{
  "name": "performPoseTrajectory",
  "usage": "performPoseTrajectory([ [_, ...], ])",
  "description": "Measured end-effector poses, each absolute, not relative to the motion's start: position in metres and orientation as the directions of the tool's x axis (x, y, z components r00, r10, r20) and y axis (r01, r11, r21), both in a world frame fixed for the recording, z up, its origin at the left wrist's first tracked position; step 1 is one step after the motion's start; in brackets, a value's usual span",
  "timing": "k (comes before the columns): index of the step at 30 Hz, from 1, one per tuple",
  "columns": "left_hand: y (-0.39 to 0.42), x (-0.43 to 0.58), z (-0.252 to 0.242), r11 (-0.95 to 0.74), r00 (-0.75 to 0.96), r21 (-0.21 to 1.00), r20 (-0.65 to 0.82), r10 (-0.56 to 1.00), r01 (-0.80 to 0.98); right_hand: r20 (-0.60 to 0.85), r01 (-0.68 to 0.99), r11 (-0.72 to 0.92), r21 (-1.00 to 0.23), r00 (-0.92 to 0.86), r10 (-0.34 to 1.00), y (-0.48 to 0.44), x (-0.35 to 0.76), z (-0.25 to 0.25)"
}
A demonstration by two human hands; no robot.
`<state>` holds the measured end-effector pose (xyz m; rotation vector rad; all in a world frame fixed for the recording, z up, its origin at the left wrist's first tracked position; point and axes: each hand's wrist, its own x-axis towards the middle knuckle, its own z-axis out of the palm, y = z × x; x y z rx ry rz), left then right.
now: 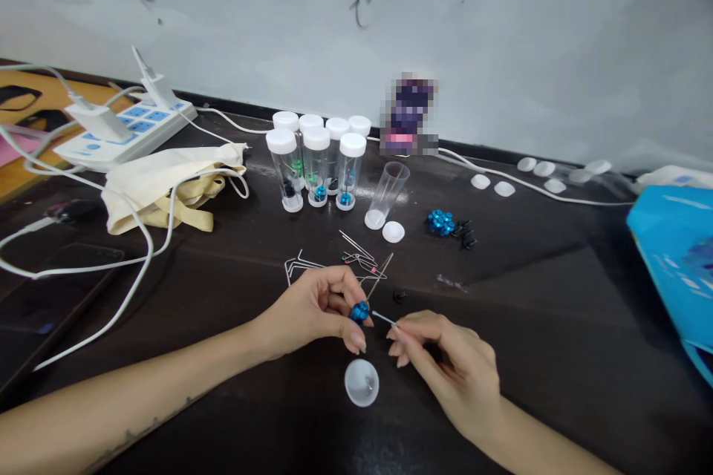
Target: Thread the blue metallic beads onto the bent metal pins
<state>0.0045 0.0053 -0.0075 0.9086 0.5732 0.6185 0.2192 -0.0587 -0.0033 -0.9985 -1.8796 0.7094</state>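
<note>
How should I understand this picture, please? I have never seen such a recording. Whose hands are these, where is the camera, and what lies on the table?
There is no machine here: these are a person's own bare hands. The one picture comes from a camera worn on that person's head, looking forward and down.

The left hand holds a small blue piece. The right hand holds a thin stick, with its tip close to that piece; I cannot tell whether they touch.

On the dark table, a small white cup stands below the hands. Beyond them are bent wires, seven capped tubes, an uncapped tube, and a pile of blue pieces. A power strip sits at far left.
</note>
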Motion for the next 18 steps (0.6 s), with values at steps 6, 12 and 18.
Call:
performPoseTrajectory([
  [6, 0.0068, 0.0049, -0.0046, 0.467, 0.705, 0.838, -0.148, 0.694, -0.283, 0.445, 0.334, 0.529, -0.78, -0.298, 0.845, -0.0588, 0.2186, -0.0043],
  [12, 0.0104, 0.0035, -0.0015, 0.455, 0.744, 0.841, -0.098, 0.661, -0.293, 0.443, 0.326, 0.529, -0.784, -0.303, 0.844, -0.0586, 0.219, -0.004],
  [18, 0.0113, 0.0018, -0.0005, 0.512, 0.788, 0.802, -0.087, 0.609, -0.307, 0.457, 0.327, 0.538, -0.777, -0.296, 0.839, -0.0594, 0.2192, -0.0036],
])
